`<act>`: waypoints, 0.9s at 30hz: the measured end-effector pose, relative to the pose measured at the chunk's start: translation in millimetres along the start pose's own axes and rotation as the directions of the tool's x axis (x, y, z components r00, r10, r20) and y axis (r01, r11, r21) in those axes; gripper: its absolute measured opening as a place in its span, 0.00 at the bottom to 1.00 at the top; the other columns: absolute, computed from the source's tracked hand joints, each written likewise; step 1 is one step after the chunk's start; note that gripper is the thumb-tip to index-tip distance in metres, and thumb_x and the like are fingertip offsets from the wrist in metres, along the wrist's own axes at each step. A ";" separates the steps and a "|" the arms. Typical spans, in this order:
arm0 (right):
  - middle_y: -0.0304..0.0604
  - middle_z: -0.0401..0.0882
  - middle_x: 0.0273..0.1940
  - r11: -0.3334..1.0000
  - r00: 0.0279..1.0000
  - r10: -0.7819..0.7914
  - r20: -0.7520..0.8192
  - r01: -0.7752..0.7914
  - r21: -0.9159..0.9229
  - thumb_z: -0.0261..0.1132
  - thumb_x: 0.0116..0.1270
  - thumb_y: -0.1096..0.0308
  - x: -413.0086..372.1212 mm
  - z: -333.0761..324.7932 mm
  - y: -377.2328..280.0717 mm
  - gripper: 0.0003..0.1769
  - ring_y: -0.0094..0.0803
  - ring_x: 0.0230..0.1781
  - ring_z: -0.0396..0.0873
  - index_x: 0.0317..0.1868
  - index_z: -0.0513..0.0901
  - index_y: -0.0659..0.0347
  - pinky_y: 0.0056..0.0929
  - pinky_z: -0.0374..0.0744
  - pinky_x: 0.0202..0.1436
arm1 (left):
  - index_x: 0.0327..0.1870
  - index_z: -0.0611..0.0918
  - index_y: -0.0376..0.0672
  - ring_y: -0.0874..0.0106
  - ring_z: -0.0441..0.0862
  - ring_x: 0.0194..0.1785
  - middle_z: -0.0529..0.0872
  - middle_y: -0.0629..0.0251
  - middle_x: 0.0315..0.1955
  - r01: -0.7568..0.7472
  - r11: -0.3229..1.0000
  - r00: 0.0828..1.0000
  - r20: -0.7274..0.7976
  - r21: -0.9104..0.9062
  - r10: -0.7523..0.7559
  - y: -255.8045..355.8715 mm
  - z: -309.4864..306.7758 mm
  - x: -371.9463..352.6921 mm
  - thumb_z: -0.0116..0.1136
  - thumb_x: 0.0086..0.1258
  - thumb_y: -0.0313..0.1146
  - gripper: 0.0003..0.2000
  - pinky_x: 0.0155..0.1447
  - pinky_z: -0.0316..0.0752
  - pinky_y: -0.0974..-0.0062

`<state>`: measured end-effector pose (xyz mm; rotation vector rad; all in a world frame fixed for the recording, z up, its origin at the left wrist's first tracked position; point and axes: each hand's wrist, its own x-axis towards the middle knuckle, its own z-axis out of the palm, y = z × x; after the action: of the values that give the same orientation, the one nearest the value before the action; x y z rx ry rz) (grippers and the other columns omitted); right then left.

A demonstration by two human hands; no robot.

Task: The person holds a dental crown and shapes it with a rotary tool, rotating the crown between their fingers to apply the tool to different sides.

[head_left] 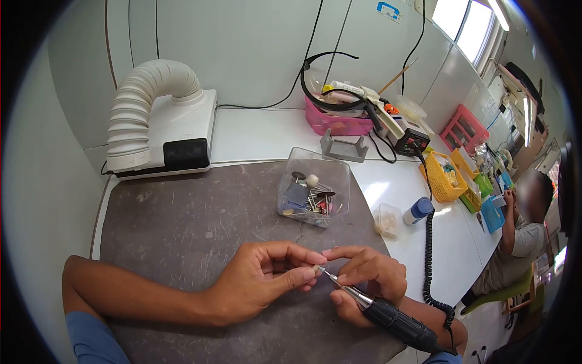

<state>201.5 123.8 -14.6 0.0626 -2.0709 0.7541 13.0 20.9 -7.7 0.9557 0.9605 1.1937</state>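
My left hand point(251, 282) pinches a small whitish piece point(316, 269) between thumb and fingertips; its exact kind is too small to tell. My right hand point(379, 273) is wrapped around a black and silver rotary handpiece point(400, 323), gripping it near its metal nose. The thin bit point(327, 273) of the handpiece points left and meets or nearly meets the piece. Both hands are close together above the worn grey-brown mat point(176, 224). Beyond them on the mat stands a clear plastic box point(341, 182) holding several mounted bits and discs point(315, 197).
A white dust extractor point(194, 130) with a ribbed hose point(130, 109) stands back left. To the right are a small clear tub point(386, 219), a blue-capped bottle point(418, 210), a coiled cord point(428, 261), a pink basket point(339, 124) and a yellow basket point(445, 182). A seated person point(524, 236) works farther right.
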 end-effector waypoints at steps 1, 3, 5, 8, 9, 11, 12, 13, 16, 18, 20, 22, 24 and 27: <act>0.44 0.78 0.24 1.000 1.000 0.000 0.000 0.000 0.000 0.73 0.55 0.72 0.1 0.1 0.4 0.13 0.32 0.25 0.80 0.33 0.77 0.67 0.51 0.85 0.47 | 0.53 0.80 0.32 0.76 0.82 0.46 0.84 0.60 0.42 0.004 1.000 1.000 0.000 0.001 -0.004 -0.1 -0.1 0.0 0.58 0.72 0.25 0.12 0.54 0.80 0.78; 0.44 0.77 0.24 1.000 1.000 -0.011 0.004 0.011 -0.005 0.73 0.55 0.71 0.1 0.2 0.9 0.13 0.31 0.25 0.80 0.33 0.77 0.67 0.51 0.85 0.47 | 0.53 0.80 0.32 0.76 0.82 0.46 0.84 0.60 0.43 0.007 1.000 1.000 -0.007 -0.016 -0.008 -0.6 0.8 -0.4 0.58 0.72 0.25 0.12 0.54 0.80 0.77; 0.44 0.77 0.24 1.000 1.000 -0.008 0.001 0.008 -0.001 0.73 0.55 0.71 0.3 0.6 1.2 0.13 0.32 0.25 0.80 0.33 0.77 0.67 0.51 0.85 0.47 | 0.54 0.80 0.32 0.76 0.82 0.47 0.84 0.60 0.43 0.010 0.999 1.000 -0.013 -0.033 -0.010 -1.0 1.0 -0.4 0.58 0.71 0.24 0.12 0.55 0.80 0.77; 0.45 0.78 0.24 1.000 1.000 0.005 0.005 -0.005 0.003 0.73 0.55 0.71 0.1 0.3 0.7 0.13 0.33 0.26 0.81 0.33 0.76 0.67 0.50 0.85 0.47 | 0.53 0.80 0.32 0.76 0.82 0.47 0.84 0.61 0.43 0.003 0.999 1.000 -0.007 -0.037 -0.003 -1.3 0.4 -0.3 0.59 0.70 0.24 0.12 0.54 0.80 0.78; 0.45 0.78 0.24 1.000 1.000 0.016 0.011 -0.016 0.002 0.73 0.55 0.71 0.1 0.0 0.0 0.13 0.34 0.26 0.82 0.33 0.77 0.67 0.50 0.85 0.47 | 0.53 0.80 0.32 0.76 0.82 0.47 0.84 0.61 0.42 0.003 0.999 1.000 -0.010 -0.034 -0.004 -0.8 0.3 -0.4 0.60 0.70 0.24 0.12 0.54 0.80 0.78; 0.45 0.78 0.24 1.000 1.000 0.011 0.028 -0.011 -0.005 0.73 0.55 0.71 2.1 -0.9 -1.2 0.13 0.36 0.28 0.83 0.33 0.77 0.67 0.49 0.85 0.47 | 0.52 0.80 0.33 0.77 0.82 0.46 0.84 0.62 0.41 0.003 1.000 1.000 -0.012 -0.030 -0.004 -0.7 0.1 -0.4 0.60 0.70 0.24 0.12 0.54 0.80 0.78; 0.45 0.78 0.24 1.000 0.999 0.005 0.044 -0.005 -0.013 0.73 0.54 0.71 2.8 -1.2 -1.5 0.13 0.38 0.29 0.84 0.33 0.77 0.66 0.49 0.85 0.47 | 0.52 0.80 0.33 0.77 0.82 0.46 0.84 0.62 0.41 0.000 1.000 1.000 -0.013 -0.031 0.000 -0.7 0.1 -0.3 0.60 0.70 0.24 0.12 0.54 0.80 0.79; 0.45 0.78 0.24 1.000 0.999 0.005 0.044 -0.004 -0.013 0.73 0.54 0.71 2.2 -1.2 -1.3 0.13 0.38 0.29 0.84 0.33 0.77 0.66 0.49 0.85 0.47 | 0.52 0.80 0.33 0.77 0.82 0.46 0.83 0.63 0.41 -0.004 0.999 1.000 -0.014 -0.032 0.004 -0.7 0.1 -0.1 0.60 0.70 0.25 0.12 0.54 0.80 0.79; 0.45 0.78 0.25 1.000 1.000 0.007 0.022 -0.006 -0.015 0.73 0.54 0.71 0.1 -0.7 -0.4 0.13 0.41 0.31 0.85 0.32 0.77 0.66 0.49 0.85 0.47 | 0.52 0.80 0.33 0.78 0.82 0.45 0.83 0.63 0.41 -0.008 0.999 1.000 -0.009 -0.038 0.008 0.1 0.5 0.0 0.60 0.70 0.25 0.12 0.54 0.80 0.79; 0.44 0.79 0.25 0.999 0.999 0.040 0.013 -0.040 -0.002 0.74 0.53 0.71 -0.2 -0.6 -0.1 0.13 0.41 0.30 0.85 0.32 0.77 0.66 0.48 0.85 0.46 | 0.52 0.80 0.33 0.78 0.82 0.45 0.83 0.63 0.41 -0.010 0.999 1.000 -0.011 -0.044 0.009 -0.2 0.8 0.0 0.60 0.71 0.25 0.12 0.54 0.80 0.79; 0.44 0.79 0.25 0.999 0.999 0.033 0.031 -0.033 -0.009 0.74 0.53 0.71 0.8 -1.6 -1.9 0.13 0.40 0.30 0.85 0.32 0.77 0.66 0.48 0.85 0.47 | 0.52 0.80 0.33 0.78 0.82 0.45 0.83 0.63 0.41 -0.014 0.999 1.000 -0.015 -0.050 0.013 0.0 0.6 0.1 0.60 0.71 0.25 0.12 0.53 0.80 0.79; 0.45 0.79 0.25 1.000 0.998 0.027 0.049 -0.026 -0.016 0.74 0.53 0.71 0.6 -1.6 -1.8 0.13 0.40 0.31 0.85 0.33 0.77 0.66 0.48 0.85 0.47 | 0.53 0.79 0.33 0.78 0.82 0.45 0.83 0.63 0.40 -0.011 0.999 1.000 -0.005 -0.039 0.010 0.0 0.0 -0.1 0.60 0.71 0.26 0.12 0.53 0.80 0.79; 0.45 0.78 0.25 0.999 0.999 0.040 0.012 -0.040 0.003 0.73 0.54 0.71 -0.8 -0.7 0.1 0.13 0.39 0.30 0.84 0.33 0.77 0.66 0.48 0.85 0.46 | 0.53 0.79 0.33 0.78 0.82 0.45 0.83 0.63 0.40 -0.009 0.999 1.000 -0.004 -0.036 0.009 -0.6 -0.3 0.0 0.60 0.71 0.26 0.12 0.53 0.80 0.79; 0.45 0.78 0.24 1.000 0.999 0.017 0.048 -0.017 -0.013 0.73 0.54 0.71 1.4 -1.8 -2.3 0.13 0.39 0.30 0.84 0.33 0.77 0.66 0.49 0.85 0.47 | 0.53 0.79 0.33 0.78 0.82 0.45 0.83 0.63 0.40 -0.004 1.000 1.000 -0.005 -0.027 0.004 -0.4 -0.5 0.0 0.60 0.71 0.26 0.12 0.53 0.80 0.79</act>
<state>202.7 123.2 -11.7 0.0568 -2.1244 0.7568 12.7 21.0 -8.2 0.9344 0.9444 1.2097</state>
